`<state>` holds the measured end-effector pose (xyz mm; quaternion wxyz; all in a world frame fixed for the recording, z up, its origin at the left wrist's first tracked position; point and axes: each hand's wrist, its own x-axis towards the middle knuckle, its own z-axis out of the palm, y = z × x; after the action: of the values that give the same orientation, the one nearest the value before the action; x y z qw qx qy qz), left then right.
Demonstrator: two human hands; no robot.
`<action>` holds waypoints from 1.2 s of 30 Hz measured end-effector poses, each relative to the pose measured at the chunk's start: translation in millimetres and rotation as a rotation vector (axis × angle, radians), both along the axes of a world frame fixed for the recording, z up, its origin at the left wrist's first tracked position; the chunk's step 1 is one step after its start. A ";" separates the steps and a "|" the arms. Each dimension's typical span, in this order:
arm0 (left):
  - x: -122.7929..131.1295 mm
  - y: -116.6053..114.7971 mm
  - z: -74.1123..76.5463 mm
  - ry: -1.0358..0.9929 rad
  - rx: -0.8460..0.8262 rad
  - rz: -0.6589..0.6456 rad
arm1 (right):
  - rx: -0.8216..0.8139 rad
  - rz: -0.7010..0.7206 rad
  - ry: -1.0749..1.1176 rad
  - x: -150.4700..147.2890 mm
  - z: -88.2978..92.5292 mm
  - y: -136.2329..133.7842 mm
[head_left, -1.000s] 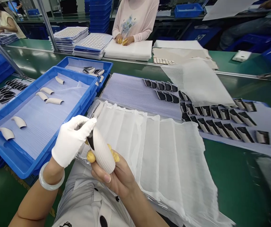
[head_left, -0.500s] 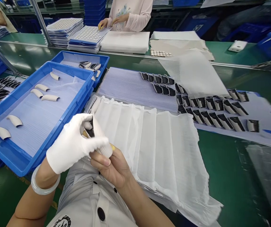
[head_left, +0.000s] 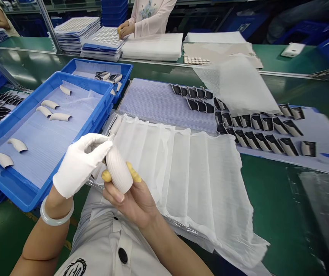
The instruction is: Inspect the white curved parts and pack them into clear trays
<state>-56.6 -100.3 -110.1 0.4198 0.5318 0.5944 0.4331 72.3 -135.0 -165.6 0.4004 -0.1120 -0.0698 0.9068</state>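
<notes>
White ribbed piece [head_left: 118, 169], curved, tilted, held in fingers [head_left: 119, 196]

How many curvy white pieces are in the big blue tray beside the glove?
6: first piece near the far end; second, third and fourth clustered below it; fifth and sixth toward the near left. None look hidden.

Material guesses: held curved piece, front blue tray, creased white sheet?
Held piece: matte off-white, finely ridged; plastic or ceramic, can't tell which. Blue tray: likely moulded plastic; smooth walls, slight sheen. White sheet: probably thin tissue or nonwoven, matte; soft creases, ragged edge.
</notes>
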 end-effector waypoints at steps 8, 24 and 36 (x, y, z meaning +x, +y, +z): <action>-5.6 1.3 -8.7 -0.184 -0.013 -0.030 | 0.068 -0.118 -0.223 4.2 2.0 1.6; -4.8 -0.1 -11.7 -0.114 0.101 -0.136 | 0.202 -0.176 -0.387 14.8 0.6 5.3; -1.7 1.2 -15.5 -0.296 0.096 0.003 | 0.209 -0.059 -0.235 14.0 -4.0 1.0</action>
<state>-58.3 -99.1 -125.6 0.4765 0.4807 0.5052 0.5354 86.3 -134.0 -169.7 0.4253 -0.1769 -0.2068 0.8632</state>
